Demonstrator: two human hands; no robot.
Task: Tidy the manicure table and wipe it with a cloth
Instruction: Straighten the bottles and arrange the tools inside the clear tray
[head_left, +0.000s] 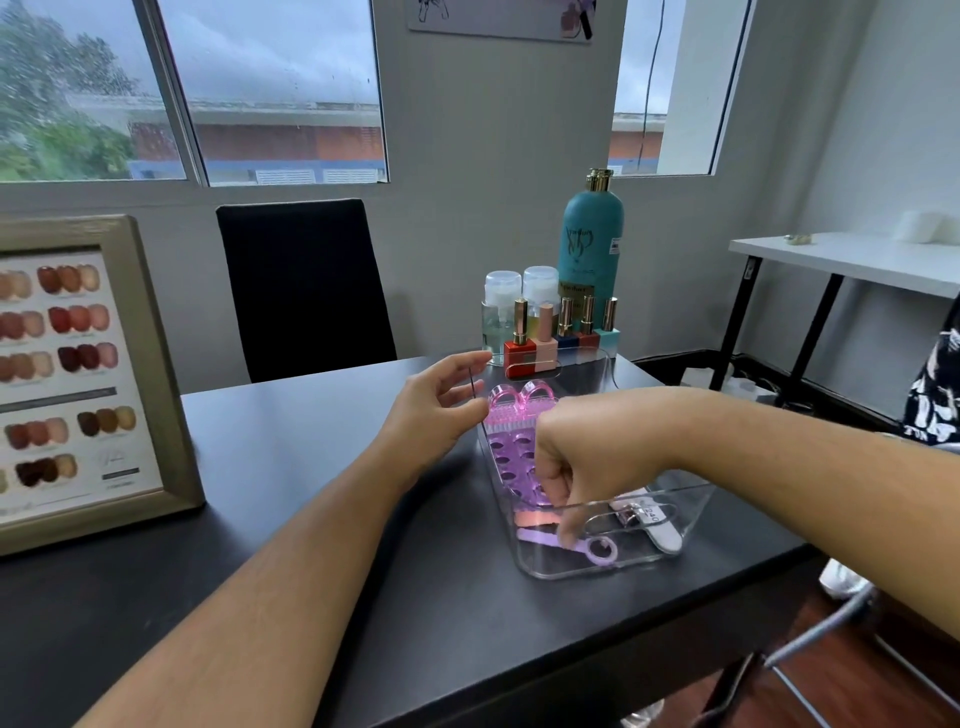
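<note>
Black table (311, 467) looks mostly sorted, so we'd say this step is about packing the clear bin (696, 499) on its right side neatly. Our left hand (441, 400) sits loose, fingers apart, by the bin's left wall. We can't tell if it's touching, but we'd press it on so the bin doesn't skid. Our right hand (576, 457) is down inside, fingers bunched onto the lilac tool (597, 551) lying near the front wall; pinched or just touched, can't tell. We'd lay it flat beside the nail file (660, 525). No cloth in sight.
</note>
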